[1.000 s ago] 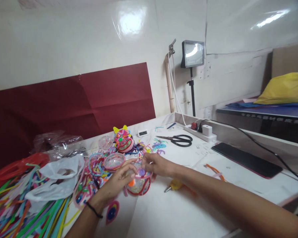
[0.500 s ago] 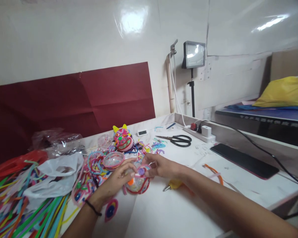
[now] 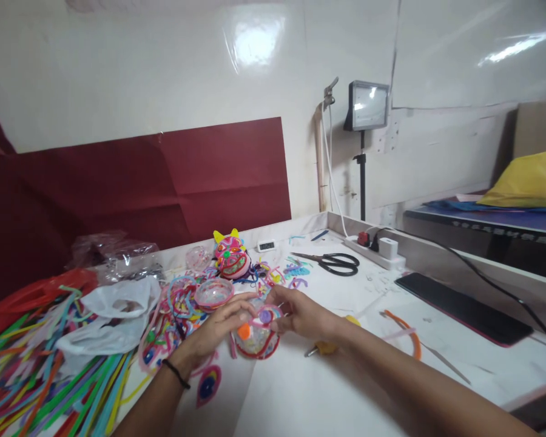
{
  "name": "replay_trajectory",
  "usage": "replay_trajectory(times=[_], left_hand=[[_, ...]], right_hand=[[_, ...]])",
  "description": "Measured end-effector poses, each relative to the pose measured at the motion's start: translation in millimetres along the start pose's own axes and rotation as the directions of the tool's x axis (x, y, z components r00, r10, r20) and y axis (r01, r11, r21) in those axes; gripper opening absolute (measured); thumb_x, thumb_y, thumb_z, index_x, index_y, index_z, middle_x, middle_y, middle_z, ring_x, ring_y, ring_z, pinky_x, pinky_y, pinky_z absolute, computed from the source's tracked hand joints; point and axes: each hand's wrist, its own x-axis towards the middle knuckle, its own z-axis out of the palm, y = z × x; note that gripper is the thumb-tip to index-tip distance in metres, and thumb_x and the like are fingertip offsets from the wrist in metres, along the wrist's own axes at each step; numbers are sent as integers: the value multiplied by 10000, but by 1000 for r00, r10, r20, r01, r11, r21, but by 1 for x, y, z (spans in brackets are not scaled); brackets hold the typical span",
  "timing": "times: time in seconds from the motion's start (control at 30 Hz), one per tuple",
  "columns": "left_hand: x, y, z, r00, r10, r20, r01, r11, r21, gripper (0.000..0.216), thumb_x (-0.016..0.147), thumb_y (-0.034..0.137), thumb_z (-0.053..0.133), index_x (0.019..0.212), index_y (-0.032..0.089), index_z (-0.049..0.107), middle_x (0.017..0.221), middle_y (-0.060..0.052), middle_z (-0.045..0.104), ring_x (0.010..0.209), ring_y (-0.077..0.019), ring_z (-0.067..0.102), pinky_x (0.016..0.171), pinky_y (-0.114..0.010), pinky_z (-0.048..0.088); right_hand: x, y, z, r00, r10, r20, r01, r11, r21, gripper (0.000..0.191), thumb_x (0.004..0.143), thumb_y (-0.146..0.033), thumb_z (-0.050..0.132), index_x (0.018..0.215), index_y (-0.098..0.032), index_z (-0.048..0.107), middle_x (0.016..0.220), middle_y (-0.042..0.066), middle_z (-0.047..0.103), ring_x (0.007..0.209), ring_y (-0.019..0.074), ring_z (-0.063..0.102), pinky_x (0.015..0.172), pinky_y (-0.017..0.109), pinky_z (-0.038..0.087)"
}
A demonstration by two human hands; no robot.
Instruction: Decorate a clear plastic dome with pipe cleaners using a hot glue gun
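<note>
A see-through plastic shell (image 3: 257,346) with a red fuzzy rim and an orange patch sits low on the white table between my hands. My left hand (image 3: 222,325) holds its left side, fingers curled over the top. At the upper right of the shell, my right hand (image 3: 295,312) pinches a pink-edged piece with a purple centre (image 3: 266,317), lying against the shell. Beyond my left fingers is another see-through bowl (image 3: 214,294) with a pink rim. A loose pink-edged eye shape (image 3: 208,385) lies near my left wrist. Behind stands a bright animal head (image 3: 231,255) with yellow ears.
Many pipe cleaners (image 3: 95,388) and a white plastic bag (image 3: 104,331) cover the left side. Black-handled scissors (image 3: 339,263), a small digital display (image 3: 266,246), a phone (image 3: 459,308) and a power strip (image 3: 382,257) lie right. A yellow-handled tool (image 3: 326,348) is under my right forearm.
The whole view has shifted a little, so things appear further right and slightly lower. Both hands stay at the shell, with only slight finger movement.
</note>
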Motion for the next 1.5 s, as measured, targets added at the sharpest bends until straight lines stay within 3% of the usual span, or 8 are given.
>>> replay_trajectory(times=[0.1,0.4,0.7,0.93,1.13,1.5], left_hand=[[1,-1,-4,998,29,48,-28,999,-35,175,756,275,623,900,239,716,1436,-50,481,1361,-314,357,1136,-473,227],[1,-14,-10,985,112,127,-120,991,51,299,715,306,731,999,228,674,1480,-74,412,1375,-328,325,1094,-473,326],[2,-21,-11,980,150,130,-169,974,150,438,610,245,818,1018,222,660,1501,-91,378,1379,-325,339,1117,-432,264],[4,-24,-8,985,154,82,-166,970,175,380,630,197,791,989,227,670,1479,-85,417,1358,-306,378,1098,-416,283],[2,-17,-7,986,150,75,-163,963,214,349,632,141,755,962,225,675,1464,-75,442,1347,-294,394,1090,-392,295],[-3,-2,3,988,142,55,-151,948,281,335,637,135,756,950,233,687,1428,-59,478,1322,-271,428,1097,-380,294]], right_hand=[[0,2,1,1000,-30,-7,30,999,-12,267,688,-139,671,877,-215,497,684,-55,566,624,136,570,573,251,465],[-3,-2,3,997,-78,-20,75,989,-128,252,703,-146,652,883,-212,488,724,-48,532,637,127,524,567,236,444],[-7,-6,2,992,-119,-30,104,945,-311,223,740,-132,628,917,-207,517,757,-24,572,671,146,553,578,238,438],[-12,-11,3,985,-157,-68,112,893,-435,223,779,-146,629,987,-191,561,802,8,619,703,164,582,627,265,441],[-16,-15,6,981,-184,-57,132,858,-497,210,821,-130,588,1026,-172,570,855,39,648,657,153,594,606,259,440],[-21,-15,11,975,-219,-18,171,806,-567,271,799,-87,606,1064,-138,584,977,107,651,760,190,600,687,292,463]])
